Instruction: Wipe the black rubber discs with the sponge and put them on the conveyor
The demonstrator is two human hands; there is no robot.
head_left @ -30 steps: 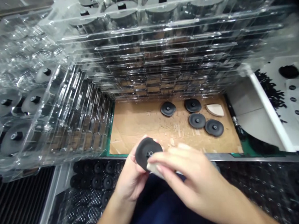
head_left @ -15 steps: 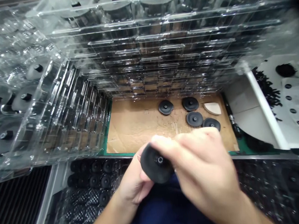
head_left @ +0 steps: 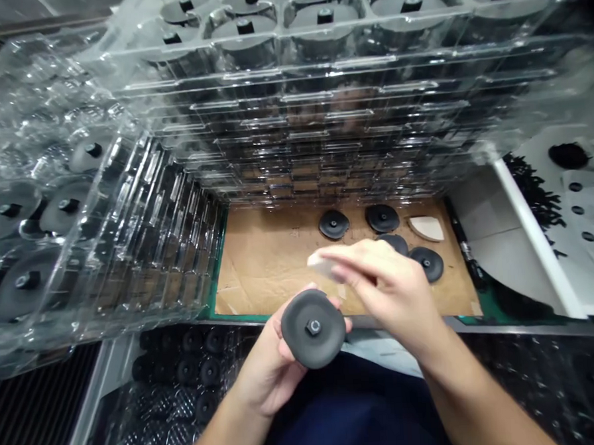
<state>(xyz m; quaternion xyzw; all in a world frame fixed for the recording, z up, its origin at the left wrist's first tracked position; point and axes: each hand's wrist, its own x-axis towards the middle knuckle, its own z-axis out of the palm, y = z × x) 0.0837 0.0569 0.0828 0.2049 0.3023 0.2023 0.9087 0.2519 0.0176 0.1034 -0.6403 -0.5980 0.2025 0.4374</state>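
Cardboard [head_left: 259, 264] on bench, clear tray stacks [head_left: 321, 108] behind & to L, cut off at frame edges.

L hand [head_left: 272, 370] grips black disc [head_left: 314, 351] by rim, stud facing cam, by near edge of cardboard; some fingers hidden underneath. R hand [head_left: 397, 287] pinches pale piece [head_left: 323, 263], apart from disc; piece blurred, partly covered by fingers. Loose discs [head_left: 333, 224] beyond, at least one part-hidden behind R hand; pale wedge [head_left: 427, 229] nearby.

Four discs [head_left: 382, 218] are laid on the sheet's [head_left: 264, 264] middle and right, a wedge [head_left: 427, 229] behind the rightmost. Tray stacks [head_left: 322, 141] are set left of and behind the sheet, a panel [head_left: 539, 236] right. At its near edge, a fifth disc [head_left: 313, 326] is held by the left hand [head_left: 272, 376].
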